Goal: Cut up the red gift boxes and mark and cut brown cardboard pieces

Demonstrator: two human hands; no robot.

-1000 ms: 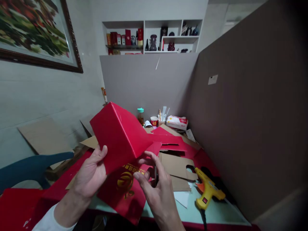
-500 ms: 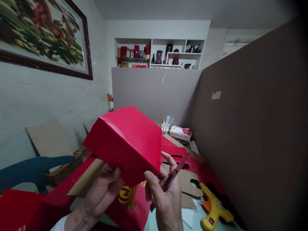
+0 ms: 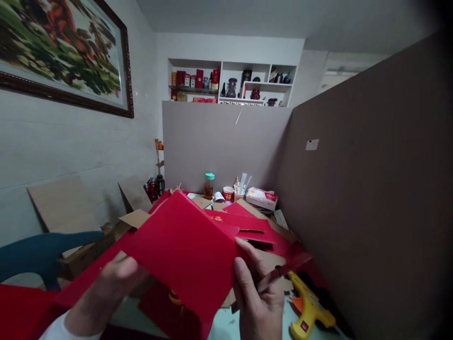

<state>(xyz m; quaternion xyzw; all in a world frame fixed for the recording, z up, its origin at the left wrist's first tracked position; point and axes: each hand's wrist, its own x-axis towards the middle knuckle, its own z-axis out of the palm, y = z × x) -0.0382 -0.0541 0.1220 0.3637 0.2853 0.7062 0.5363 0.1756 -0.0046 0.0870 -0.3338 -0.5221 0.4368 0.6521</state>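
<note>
A folded red cardboard piece [image 3: 184, 250] hangs tilted between my hands, its broad face toward me. My right hand [image 3: 260, 288] is closed on its right edge, thumb in front. The same hand also holds a slim, dark, knife-like tool [image 3: 271, 278], pointing up to the right; its far end is blurred. At the cardboard's left corner is my left hand [image 3: 116, 276], smeared by motion, its thumb against the edge and its other fingers mostly hidden. Below lies a red sheet [image 3: 159, 307] with gold marks, partly covered.
A yellow glue gun [image 3: 309, 309] lies at the right of the pale table. Red and brown cardboard sheets [image 3: 255, 226] spread behind my hands. Farther back stand a green-lidded bottle [image 3: 209, 186], cups [image 3: 228, 193] and a tissue pack [image 3: 262, 198]. A blue chair [image 3: 46, 252] is at left, a grey partition [image 3: 339, 179] at right.
The red cardboard has turned and dropped lower, from a box-like shape to a broad face. My left hand has moved left along it; my right hand and the tool have shifted right.
</note>
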